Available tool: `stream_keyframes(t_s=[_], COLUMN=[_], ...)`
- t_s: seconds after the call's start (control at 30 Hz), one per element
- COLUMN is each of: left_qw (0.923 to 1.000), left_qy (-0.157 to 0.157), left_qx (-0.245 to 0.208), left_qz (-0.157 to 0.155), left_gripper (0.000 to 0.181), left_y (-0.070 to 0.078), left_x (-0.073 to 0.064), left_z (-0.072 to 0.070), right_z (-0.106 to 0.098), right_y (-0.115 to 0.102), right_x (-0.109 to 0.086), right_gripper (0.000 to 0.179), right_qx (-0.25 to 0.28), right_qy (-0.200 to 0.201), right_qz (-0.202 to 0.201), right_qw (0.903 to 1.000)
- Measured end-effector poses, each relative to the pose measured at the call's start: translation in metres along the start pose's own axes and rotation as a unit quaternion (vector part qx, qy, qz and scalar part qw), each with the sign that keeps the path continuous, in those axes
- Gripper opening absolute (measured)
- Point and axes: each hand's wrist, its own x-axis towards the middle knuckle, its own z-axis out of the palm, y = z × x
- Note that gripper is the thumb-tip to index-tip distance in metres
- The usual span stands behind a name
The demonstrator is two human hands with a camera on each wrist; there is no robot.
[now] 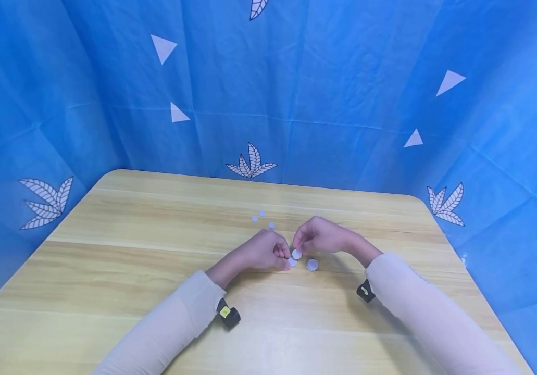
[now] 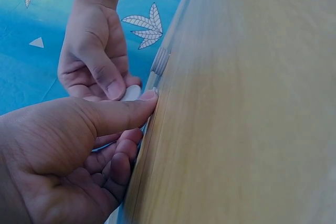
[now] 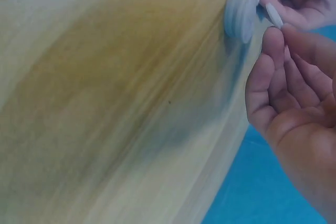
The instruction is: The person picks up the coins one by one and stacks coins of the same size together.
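My right hand [image 1: 321, 235] pinches a thin white disc [image 1: 297, 253] between thumb and fingertip, tilted on its edge in the right wrist view. Just left of it, my left hand [image 1: 264, 250] holds thumb and forefinger about another white disc [image 1: 292, 262] at the tabletop; the fingers partly hide it. Both hands nearly meet. Nearest the right hand, a short stack of several white discs [image 1: 312, 264] stands on the table, its layers visible in the right wrist view [image 3: 240, 17]. The left wrist view shows the left thumb [image 2: 126, 114] in front of the right hand's disc [image 2: 131, 93].
Three smaller white discs, one of them a small disc [image 1: 271, 225], lie beyond the left hand on the wooden table [image 1: 155, 224]. A blue curtain [image 1: 296, 78] with white leaves and triangles hangs behind and beside it. Each sleeve cuff carries a black wrist device [image 1: 228, 315].
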Motion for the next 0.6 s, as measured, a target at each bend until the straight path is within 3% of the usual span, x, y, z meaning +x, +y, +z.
stream_keyframes(t_s=[0.33,0.6], left_qw=[0.9999,1.0000], left_qy=[0.000,-0.003], left_qx=[0.012,0.006], left_qz=[0.008,0.002], left_gripper=[0.013,0.013], left_y=[0.000,0.001], left_x=[0.001,0.000], left_z=[-0.001,-0.001], right_z=[0.014,0.018], right_y=[0.005,0.008], right_x=[0.002,-0.002], right_gripper=[0.011,0.012], right_qx=[0.016,0.011], right_qy=[-0.001,0.005], right_qz=[0.024,0.014], right_qw=[0.9996,0.9998])
